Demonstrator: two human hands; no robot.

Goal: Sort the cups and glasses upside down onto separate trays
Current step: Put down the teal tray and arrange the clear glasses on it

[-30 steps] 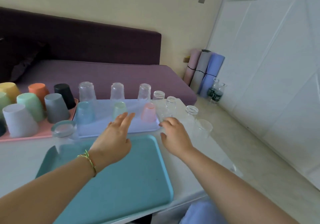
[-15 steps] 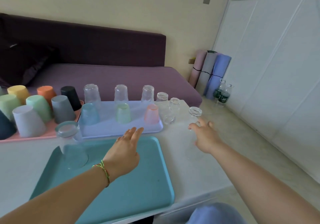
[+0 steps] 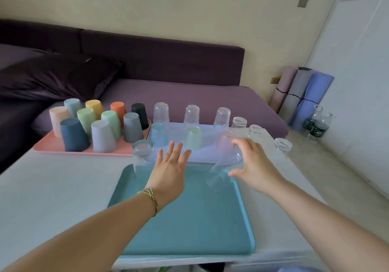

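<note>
While the right hand (image 3: 254,164) grips a blurred, tilted glass (image 3: 219,178) (one o'clock on the teal tray (image 3: 189,225)), the left hand (image 3: 168,175) hovers, fingers spread.

— What sits directly on the white table (image 3: 52,187)?
— Three trays: a pink tray (image 3: 54,145) far left, a lavender tray (image 3: 176,132) just beside it, a teal tray (image 3: 189,219) nearest. Loose clear glasses (image 3: 283,145) stand far right.

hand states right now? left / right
Left hand: open, fingers spread over the teal tray, holding nothing.
Right hand: grips a clear glass, tilted over the same tray.
</note>
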